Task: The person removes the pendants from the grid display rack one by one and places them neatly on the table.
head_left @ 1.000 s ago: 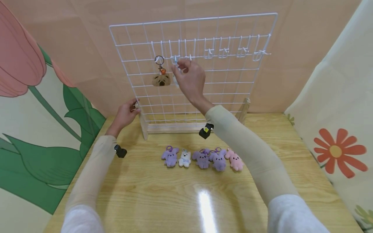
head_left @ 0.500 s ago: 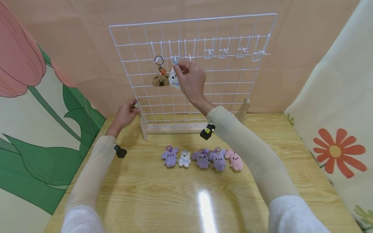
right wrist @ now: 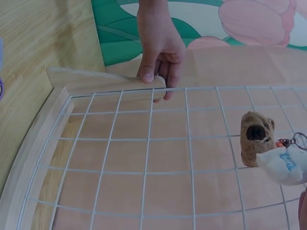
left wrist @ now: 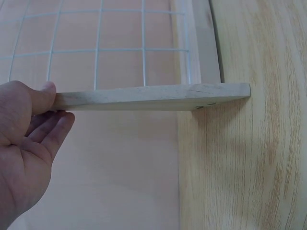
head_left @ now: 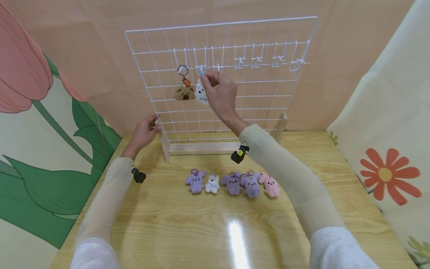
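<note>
My right hand is raised to a white wire grid rack. Thumb and fingers pinch the top of a white plush dog keychain, whose light-blue fastening meets a hook. In the right wrist view the white plush hangs at the right edge. Just left of it, a brown plush bear-head keychain hangs by its ring from another hook. My left hand grips the rounded upper end of the rack's left wooden foot, thumb on one side and fingers on the other.
A row of plush keychains lies on the wooden table: a purple one, a white one, two more purple and a pink one. Bare hooks line the rack's right half. A patterned backdrop surrounds the table.
The white plush keychain, mostly behind my right hand before, now hangs in sight left of the fingers. My right hand has dropped slightly. The left hand stays on the wooden foot.
</note>
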